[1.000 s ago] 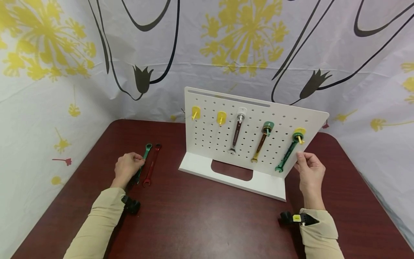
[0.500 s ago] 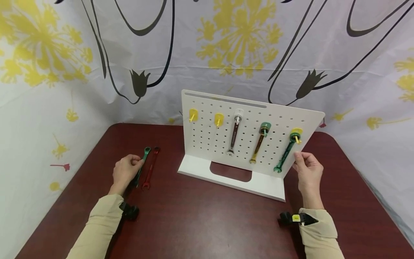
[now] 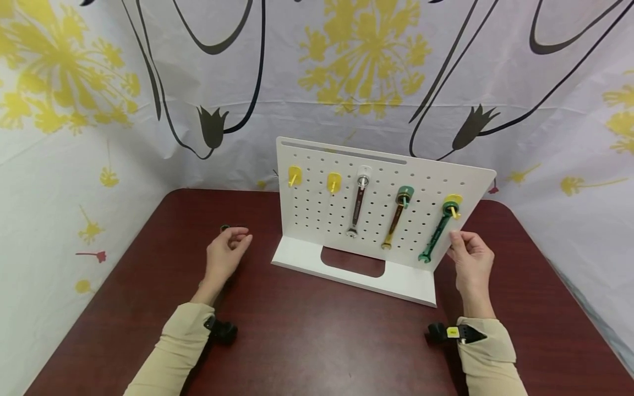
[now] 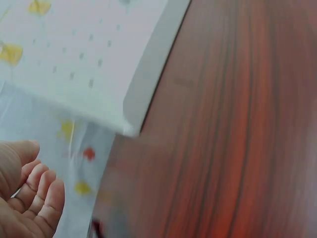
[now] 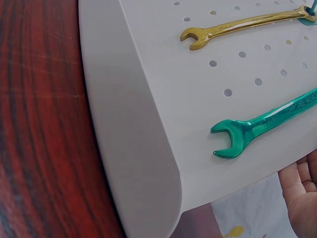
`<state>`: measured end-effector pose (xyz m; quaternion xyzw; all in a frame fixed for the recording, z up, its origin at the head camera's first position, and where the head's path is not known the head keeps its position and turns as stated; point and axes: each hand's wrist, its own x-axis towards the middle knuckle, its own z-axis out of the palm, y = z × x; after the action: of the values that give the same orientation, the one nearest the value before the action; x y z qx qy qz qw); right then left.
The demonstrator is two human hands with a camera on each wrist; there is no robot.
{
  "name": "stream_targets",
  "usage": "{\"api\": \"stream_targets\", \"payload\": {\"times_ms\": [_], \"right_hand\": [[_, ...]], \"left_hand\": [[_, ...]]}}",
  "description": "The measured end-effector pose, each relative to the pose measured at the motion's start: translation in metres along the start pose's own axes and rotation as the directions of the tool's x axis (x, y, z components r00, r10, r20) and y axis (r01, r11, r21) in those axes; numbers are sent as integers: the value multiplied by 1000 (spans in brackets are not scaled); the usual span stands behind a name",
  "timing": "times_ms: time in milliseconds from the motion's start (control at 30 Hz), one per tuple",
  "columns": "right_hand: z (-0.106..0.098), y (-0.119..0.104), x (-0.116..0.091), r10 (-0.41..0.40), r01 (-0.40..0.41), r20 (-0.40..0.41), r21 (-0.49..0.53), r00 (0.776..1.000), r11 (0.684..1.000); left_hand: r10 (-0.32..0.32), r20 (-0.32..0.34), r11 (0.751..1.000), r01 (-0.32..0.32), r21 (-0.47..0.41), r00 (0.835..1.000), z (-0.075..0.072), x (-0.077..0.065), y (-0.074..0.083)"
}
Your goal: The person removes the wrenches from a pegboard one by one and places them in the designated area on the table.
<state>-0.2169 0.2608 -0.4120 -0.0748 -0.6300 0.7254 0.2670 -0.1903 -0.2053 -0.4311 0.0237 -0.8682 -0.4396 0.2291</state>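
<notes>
My left hand (image 3: 228, 253) hovers above the table, left of the white pegboard (image 3: 322, 214), with nothing in its loosely curved fingers (image 4: 52, 203). The dark ring end of a wrench (image 3: 224, 227) peeks out behind it; the rest of the loose wrenches is hidden. My right hand (image 3: 473, 261) pinches the pegboard's right edge, thumb in front. From the board's hooks hang a silver wrench (image 3: 357, 206), a gold wrench (image 5: 242, 24) and a green wrench (image 5: 267, 124), all with the ring end up.
Two yellow hooks (image 3: 294, 176) on the board's left side bear nothing. The board's white foot (image 3: 297, 256) rests on the dark red table (image 3: 307, 341). A patterned white curtain (image 3: 277, 66) stands behind and along the sides.
My left hand has let go of the loose green wrench and moved right, covering most of both loose wrenches. The right hand stays on the board's edge; the view shifts slightly.
</notes>
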Motion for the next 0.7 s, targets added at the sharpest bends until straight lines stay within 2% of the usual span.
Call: {"api": "stream_targets", "payload": {"times_ms": [300, 533, 700], "right_hand": [[0, 1, 0, -3, 3, -8, 1, 1000, 1000], [0, 1, 0, 7, -7, -5, -17, 1000, 1000], [-1, 2, 0, -7, 7, -5, -22, 1000, 1000]], "left_hand": [[24, 40, 984, -16, -177, 999, 44, -8, 43], [72, 38, 932, -54, -358, 997, 78, -10, 71], [122, 25, 904, -101, -416, 992, 97, -11, 86]]}}
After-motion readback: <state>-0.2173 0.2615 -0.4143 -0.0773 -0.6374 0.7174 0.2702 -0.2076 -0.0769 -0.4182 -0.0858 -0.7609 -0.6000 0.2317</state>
